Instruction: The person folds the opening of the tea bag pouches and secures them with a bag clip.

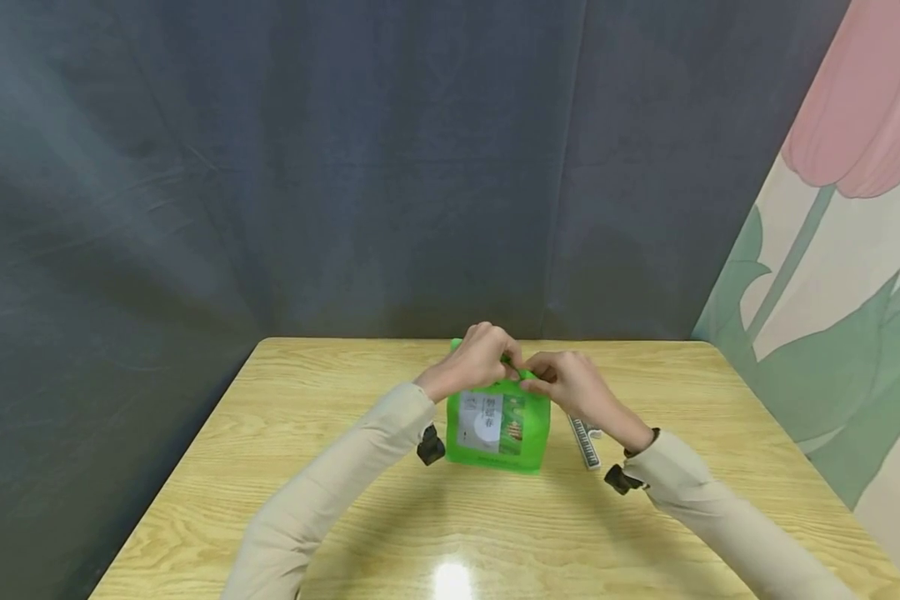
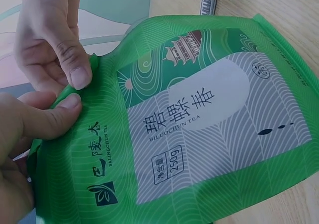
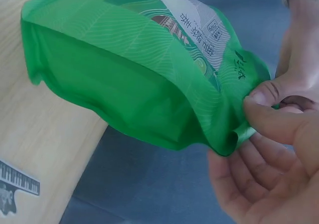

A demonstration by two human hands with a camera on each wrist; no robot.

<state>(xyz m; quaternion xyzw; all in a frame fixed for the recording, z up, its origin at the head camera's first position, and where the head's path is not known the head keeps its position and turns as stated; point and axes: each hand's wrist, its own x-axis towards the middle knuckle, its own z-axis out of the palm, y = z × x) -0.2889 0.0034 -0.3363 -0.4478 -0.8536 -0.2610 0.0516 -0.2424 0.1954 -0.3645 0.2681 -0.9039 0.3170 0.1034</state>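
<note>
Left hand (image 1: 480, 358): grasping. The thumb and curled fingers pinch the top edge of the green bag (image 1: 491, 425) at about 12 o'clock on the bag, as seen from the head. In the left wrist view this grip lies at 9 o'clock, with the thumb pressed on the printed front face.

Right hand (image 1: 573, 387): grasping. It pinches the same edge at about 1 o'clock in the head view, just beside the left hand. In the right wrist view the thumb lies on the gathered edge, and the remaining fingers are loosely bent beneath it at 4 o'clock.

Bag position: between 5 and 6 o'clock from the centre of the head view, label toward the wearer, "BILUOCHUN TEA" legible in the left wrist view. Whether its base touches the table (image 1: 307, 517) cannot be determined.

Adjacent item: a flat printed piece (image 1: 587, 446) with a piano-key pattern lies on the table between 3 and 4 o'clock from the bag.
</note>
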